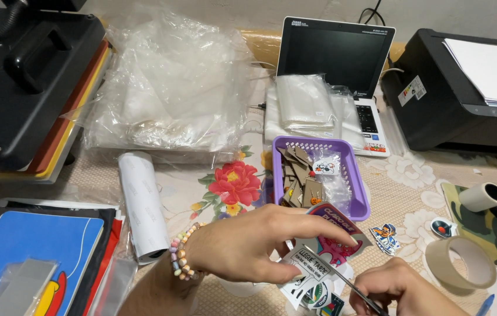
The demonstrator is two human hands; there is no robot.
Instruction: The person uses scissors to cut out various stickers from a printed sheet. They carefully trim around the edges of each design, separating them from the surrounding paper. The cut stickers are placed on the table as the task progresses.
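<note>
The scene is set on a table covered by a beige cloth (412, 175) printed with red and yellow flowers, and it is lit evenly from above. A pale wall (248, 11) can be made out along the top edge, though too little of it is seen to tell its finish. The surface is crowded at the back by a black heat press (26, 76), a heap of clear plastic bags (166, 88), a small laptop (336, 58) and a black printer (465, 93).
</note>
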